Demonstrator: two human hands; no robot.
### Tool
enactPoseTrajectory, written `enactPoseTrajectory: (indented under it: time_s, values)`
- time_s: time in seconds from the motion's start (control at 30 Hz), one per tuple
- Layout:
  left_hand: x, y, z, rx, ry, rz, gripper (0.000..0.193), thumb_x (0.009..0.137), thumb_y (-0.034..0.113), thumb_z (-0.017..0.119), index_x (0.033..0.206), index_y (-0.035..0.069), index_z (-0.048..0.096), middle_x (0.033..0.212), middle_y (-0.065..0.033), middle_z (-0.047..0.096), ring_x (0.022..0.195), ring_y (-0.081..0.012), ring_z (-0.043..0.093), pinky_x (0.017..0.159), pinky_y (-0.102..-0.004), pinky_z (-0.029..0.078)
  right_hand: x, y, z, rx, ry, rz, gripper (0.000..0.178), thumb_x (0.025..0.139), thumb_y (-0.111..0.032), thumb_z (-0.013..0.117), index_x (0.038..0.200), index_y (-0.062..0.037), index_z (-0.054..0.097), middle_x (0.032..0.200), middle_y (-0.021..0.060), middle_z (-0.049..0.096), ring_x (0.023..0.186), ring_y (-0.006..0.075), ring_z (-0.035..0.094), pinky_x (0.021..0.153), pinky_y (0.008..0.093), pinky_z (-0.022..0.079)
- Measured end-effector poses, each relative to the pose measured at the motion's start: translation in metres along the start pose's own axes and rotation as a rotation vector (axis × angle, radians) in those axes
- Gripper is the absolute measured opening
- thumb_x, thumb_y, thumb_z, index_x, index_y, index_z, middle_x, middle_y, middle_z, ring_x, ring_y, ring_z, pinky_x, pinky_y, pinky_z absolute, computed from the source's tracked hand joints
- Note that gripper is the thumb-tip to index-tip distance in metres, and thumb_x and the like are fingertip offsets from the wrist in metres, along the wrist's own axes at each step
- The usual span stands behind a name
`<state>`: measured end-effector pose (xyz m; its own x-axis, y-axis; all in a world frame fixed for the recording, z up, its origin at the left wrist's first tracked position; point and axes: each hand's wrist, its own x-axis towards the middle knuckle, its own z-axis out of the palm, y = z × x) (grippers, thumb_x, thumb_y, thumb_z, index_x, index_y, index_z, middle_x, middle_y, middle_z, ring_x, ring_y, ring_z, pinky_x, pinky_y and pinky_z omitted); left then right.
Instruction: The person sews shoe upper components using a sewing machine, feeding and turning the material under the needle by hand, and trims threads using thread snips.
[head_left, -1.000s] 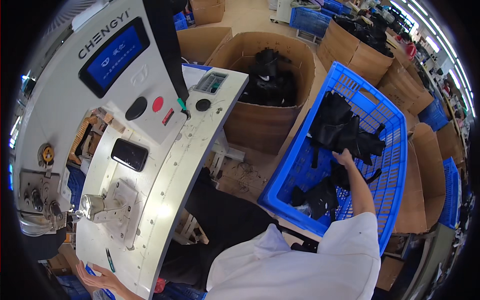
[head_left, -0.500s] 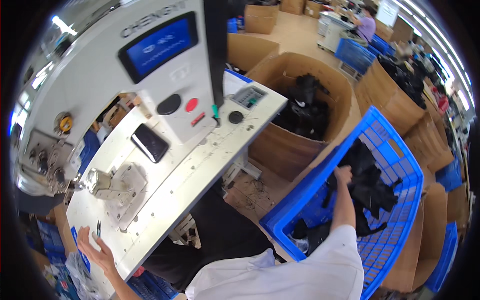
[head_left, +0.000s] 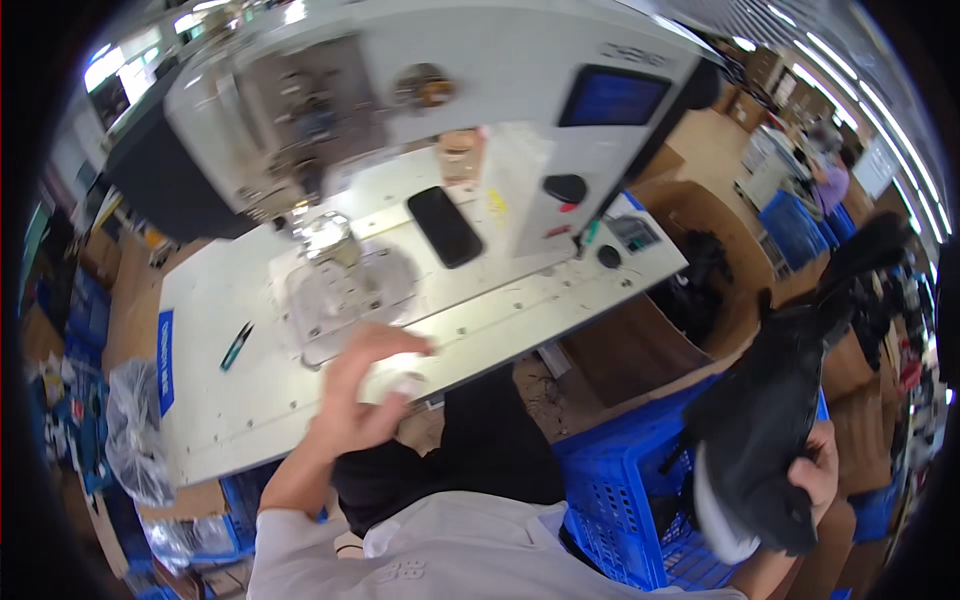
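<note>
My right hand grips a black piece of sewn material with a pale inner edge, holding it up over the blue plastic crate on my right. Its exact kind is unclear, and it hides much of the crate. My left hand, somewhat blurred, hovers over the table's front edge with thumb and fingers apart and nothing between them. Just beyond it is the round plate beneath the head of a large white sewing machine. Thread snips lie on the white table, left of that plate.
A dark phone lies on the machine bed. Beyond the table's right end stands a cardboard carton with black pieces inside. A clear plastic bag hangs at the table's left end. Another person sits far off at right.
My right hand has lifted the black piece up out of the blue crate. My left hand has moved from beside the snips to the table's front edge. The view has swung left.
</note>
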<state>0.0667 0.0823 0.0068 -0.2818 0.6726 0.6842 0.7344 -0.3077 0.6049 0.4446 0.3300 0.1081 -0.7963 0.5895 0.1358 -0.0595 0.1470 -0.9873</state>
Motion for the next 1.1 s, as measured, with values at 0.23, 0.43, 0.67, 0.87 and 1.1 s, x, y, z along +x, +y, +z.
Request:
enactPoseTrajectory:
  time_s: [0.23,0.43,0.67,0.87,1.1]
  values:
    - [-0.007,-0.001,-0.016,-0.721,0.123,-0.376,0.082,0.09,0.067,0.031,0.141,0.002,0.032,0.137,-0.0156,0.042,0.123,-0.025,0.043,0.102,-0.0417,0.031,0.154,0.034,0.175,0.01,-1.439,0.045,0.025,0.081,-0.014,0.074,0.093,0.0052,0.065,0.089,0.0109,0.067,0.082,0.0166,0.062,0.07,0.0287,0.047]
    - [-0.047,-0.023,-0.102,-0.535,0.328,-0.498,0.075,0.084,0.076,0.033,0.071,0.005,0.054,0.11,-0.0245,0.055,0.109,-0.0323,0.053,0.096,-0.0484,0.04,0.214,0.09,0.304,0.077,-1.598,0.083,0.021,0.083,-0.016,0.071,0.086,0.0034,0.065,0.078,0.0026,0.058,0.081,0.0105,0.05,0.075,0.0265,0.04]
    - [-0.074,-0.049,-0.139,-0.968,0.375,-0.397,0.088,0.078,0.084,0.022,0.058,0.008,0.061,0.133,-0.0247,0.04,0.122,-0.0378,0.042,0.104,-0.0482,0.031,0.253,0.141,0.34,0.362,-1.514,0.182,0.024,0.077,-0.011,0.076,0.068,0.0023,0.058,0.086,0.0065,0.056,0.089,0.0159,0.048,0.08,0.0292,0.037]
    - [-0.06,-0.055,-0.144,-0.571,0.186,-0.564,0.048,0.082,0.029,0.064,0.12,0.006,0.046,0.131,-0.0182,0.045,0.12,-0.0233,0.045,0.1,-0.0355,0.037,0.276,0.157,0.325,0.421,-1.309,0.002,0.029,0.065,-0.018,0.084,0.063,0.0011,0.062,0.072,0.0076,0.063,0.08,0.021,0.052,0.075,0.0353,0.039]
    - [-0.016,-0.048,-0.126,-0.433,0.108,-0.659,0.067,0.081,0.002,0.065,0.136,0.003,0.027,0.124,-0.0168,0.048,0.115,-0.0196,0.047,0.097,-0.031,0.039,0.286,0.132,0.31,0.25,-1.361,0.09,0.045,0.081,-0.013,0.073,0.12,-0.0006,0.053,0.115,0.0047,0.058,0.107,0.014,0.055,0.096,0.0303,0.042]
